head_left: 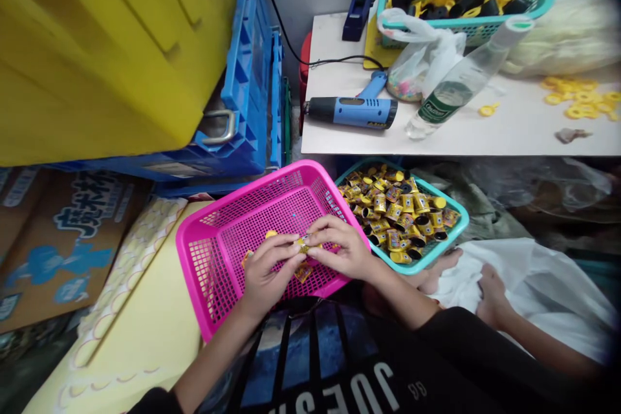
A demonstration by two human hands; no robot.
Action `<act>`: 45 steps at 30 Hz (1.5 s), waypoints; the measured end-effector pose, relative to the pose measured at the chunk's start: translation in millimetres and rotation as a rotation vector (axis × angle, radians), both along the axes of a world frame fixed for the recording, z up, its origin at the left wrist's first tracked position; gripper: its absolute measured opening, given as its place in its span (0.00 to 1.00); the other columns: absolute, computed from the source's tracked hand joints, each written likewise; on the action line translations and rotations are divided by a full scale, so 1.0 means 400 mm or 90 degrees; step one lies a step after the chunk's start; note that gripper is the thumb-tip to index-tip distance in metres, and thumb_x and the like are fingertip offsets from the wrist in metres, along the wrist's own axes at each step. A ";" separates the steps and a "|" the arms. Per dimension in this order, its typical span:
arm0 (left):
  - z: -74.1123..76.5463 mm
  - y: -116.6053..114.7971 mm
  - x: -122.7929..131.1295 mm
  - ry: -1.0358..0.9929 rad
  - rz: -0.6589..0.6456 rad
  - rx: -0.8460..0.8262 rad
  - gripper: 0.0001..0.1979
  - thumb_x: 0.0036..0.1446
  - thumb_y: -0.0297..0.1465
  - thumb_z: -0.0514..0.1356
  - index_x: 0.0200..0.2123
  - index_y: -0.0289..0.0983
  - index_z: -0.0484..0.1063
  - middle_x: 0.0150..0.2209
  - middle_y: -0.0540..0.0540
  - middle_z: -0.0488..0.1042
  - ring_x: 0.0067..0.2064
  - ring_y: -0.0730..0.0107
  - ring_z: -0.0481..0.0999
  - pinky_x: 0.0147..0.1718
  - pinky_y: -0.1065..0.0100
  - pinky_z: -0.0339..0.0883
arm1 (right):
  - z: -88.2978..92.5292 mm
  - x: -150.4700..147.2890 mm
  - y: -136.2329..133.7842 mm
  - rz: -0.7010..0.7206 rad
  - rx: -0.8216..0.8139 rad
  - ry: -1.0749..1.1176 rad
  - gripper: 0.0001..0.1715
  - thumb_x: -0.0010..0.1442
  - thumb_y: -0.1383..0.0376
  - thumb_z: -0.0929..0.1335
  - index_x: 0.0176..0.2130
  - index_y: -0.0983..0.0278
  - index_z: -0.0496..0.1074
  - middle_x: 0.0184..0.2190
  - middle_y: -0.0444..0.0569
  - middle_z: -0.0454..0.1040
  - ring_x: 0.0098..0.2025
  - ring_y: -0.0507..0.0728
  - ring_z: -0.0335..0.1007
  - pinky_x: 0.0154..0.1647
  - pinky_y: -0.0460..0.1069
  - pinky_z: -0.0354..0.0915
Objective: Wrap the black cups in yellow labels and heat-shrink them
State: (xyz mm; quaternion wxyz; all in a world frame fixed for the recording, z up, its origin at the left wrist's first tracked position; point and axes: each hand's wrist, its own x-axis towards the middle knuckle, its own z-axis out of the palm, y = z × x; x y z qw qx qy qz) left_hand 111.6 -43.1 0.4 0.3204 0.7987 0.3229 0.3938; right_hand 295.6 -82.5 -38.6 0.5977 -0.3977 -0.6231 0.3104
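My left hand [268, 266] and my right hand [339, 246] meet over the pink basket [206, 252] on my lap. Both pinch one small yellow-wrapped piece [304, 245] between their fingertips. A few more yellow pieces [305, 272] lie on the pink basket's floor under my hands. Just right of it, a teal basket [458, 226] is heaped with several small yellow-labelled black pieces [395, 210].
A white table [339, 129] above holds a blue heat gun [354, 110], a plastic bottle [460, 87], a plastic bag [422, 52], loose yellow rings [582, 97] and another teal basket [546, 3] of parts. Yellow bin [111, 45] and blue crates [252, 77] stand left. Another person's hands [490, 291] rest on white plastic.
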 end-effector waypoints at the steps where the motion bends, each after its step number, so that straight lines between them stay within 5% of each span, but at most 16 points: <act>1: -0.001 0.000 0.000 0.000 -0.003 0.010 0.08 0.53 0.24 0.66 0.37 0.41 0.78 0.40 0.46 0.81 0.41 0.68 0.81 0.40 0.66 0.78 | 0.001 0.002 -0.001 0.000 0.009 -0.007 0.07 0.61 0.67 0.70 0.42 0.61 0.75 0.39 0.49 0.73 0.42 0.53 0.72 0.43 0.50 0.72; 11: 0.017 -0.016 0.015 0.001 -0.006 0.052 0.11 0.53 0.21 0.66 0.38 0.40 0.77 0.41 0.46 0.80 0.41 0.69 0.81 0.42 0.67 0.77 | 0.023 0.013 -0.013 -0.049 0.101 -0.083 0.06 0.60 0.68 0.70 0.40 0.63 0.75 0.39 0.52 0.73 0.39 0.53 0.73 0.37 0.47 0.73; 19: 0.004 -0.021 -0.046 0.076 -0.047 0.213 0.17 0.56 0.22 0.64 0.49 0.39 0.73 0.49 0.43 0.78 0.45 0.68 0.81 0.43 0.70 0.77 | 0.027 -0.016 -0.020 -0.049 0.130 -0.111 0.07 0.61 0.68 0.69 0.42 0.63 0.74 0.41 0.52 0.73 0.40 0.53 0.73 0.39 0.47 0.73; 26: 0.016 -0.014 -0.075 0.029 -0.023 0.201 0.13 0.57 0.26 0.64 0.46 0.40 0.72 0.46 0.44 0.80 0.46 0.67 0.81 0.42 0.67 0.79 | 0.027 -0.053 -0.017 0.032 0.007 0.005 0.40 0.55 0.56 0.75 0.62 0.56 0.60 0.46 0.51 0.73 0.46 0.56 0.72 0.47 0.52 0.72; 35: -0.046 -0.023 -0.125 -0.132 -0.054 -0.119 0.24 0.61 0.28 0.61 0.59 0.43 0.63 0.59 0.36 0.69 0.53 0.59 0.77 0.46 0.60 0.78 | 0.045 -0.084 -0.002 -0.011 0.015 -0.094 0.22 0.56 0.67 0.73 0.50 0.59 0.69 0.43 0.49 0.74 0.48 0.54 0.71 0.50 0.52 0.69; 45: -0.022 0.018 -0.151 0.107 0.042 -0.067 0.08 0.62 0.27 0.58 0.43 0.39 0.76 0.50 0.43 0.77 0.53 0.65 0.76 0.53 0.59 0.73 | 0.031 -0.015 0.005 -0.099 -0.031 -0.256 0.16 0.58 0.62 0.72 0.46 0.62 0.69 0.40 0.51 0.74 0.45 0.57 0.71 0.47 0.55 0.69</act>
